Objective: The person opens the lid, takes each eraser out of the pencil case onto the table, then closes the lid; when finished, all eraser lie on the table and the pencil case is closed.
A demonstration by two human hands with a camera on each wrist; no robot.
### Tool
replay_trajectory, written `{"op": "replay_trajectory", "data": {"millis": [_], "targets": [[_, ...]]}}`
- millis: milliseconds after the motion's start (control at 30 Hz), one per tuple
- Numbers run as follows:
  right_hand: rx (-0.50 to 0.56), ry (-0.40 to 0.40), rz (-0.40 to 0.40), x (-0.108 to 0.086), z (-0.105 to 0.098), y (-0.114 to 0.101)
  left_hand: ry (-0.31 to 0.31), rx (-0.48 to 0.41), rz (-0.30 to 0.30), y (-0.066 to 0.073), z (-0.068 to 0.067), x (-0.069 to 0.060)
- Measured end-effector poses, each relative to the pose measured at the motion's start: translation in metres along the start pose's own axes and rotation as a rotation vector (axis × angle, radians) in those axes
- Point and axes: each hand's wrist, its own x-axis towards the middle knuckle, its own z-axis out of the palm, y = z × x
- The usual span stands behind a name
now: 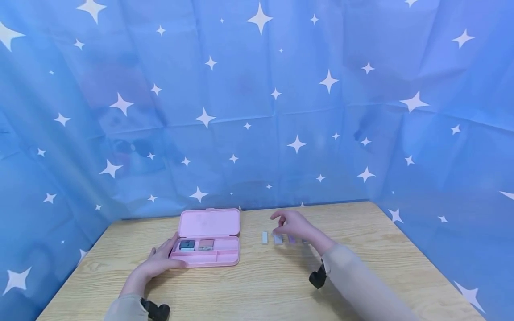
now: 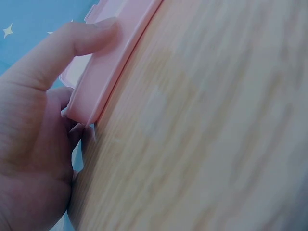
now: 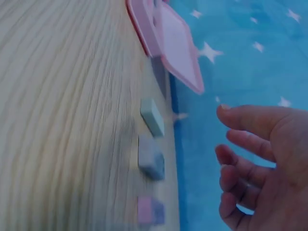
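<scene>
An open pink pencil case (image 1: 228,257) lies on the table with its lid (image 1: 209,222) tipped back. My left hand (image 1: 158,261) grips its left end, thumb along the front wall (image 2: 103,62) and fingers around the far side. Inside sit a dark eraser-like block (image 1: 187,244) and a pinkish one (image 1: 206,244). To the right of the case stand a pale green block (image 3: 152,117), a grey block (image 3: 150,158) and a pink-purple block (image 3: 150,210) in a row. My right hand (image 1: 293,224) hovers above this row, fingers loosely bent, nothing held.
The wooden table (image 1: 241,294) ends at the back against a blue curtain (image 1: 241,111) with white stars. Another small block (image 1: 305,242) is partly hidden by the right wrist. A black wrist camera (image 1: 318,277) hangs below the right sleeve.
</scene>
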Motion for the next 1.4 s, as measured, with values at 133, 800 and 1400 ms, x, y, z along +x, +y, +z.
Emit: {"op": "replay_trajectory", "data": {"millis": [133,800,1400], "targets": [[-0.074,-0.073,-0.042,0.016,0.011,-0.014,0.003,-0.006,0.0,0.0,-0.001,0.001],[-0.158,-0.288,-0.285,0.076,0.086,-0.085,0.016,-0.003,-0.001,0.001,0.001,0.0],[-0.234,-0.426,-0.223,0.084,0.114,-0.112,0.016,-0.013,0.018,-0.001,0.0,0.002]]}}
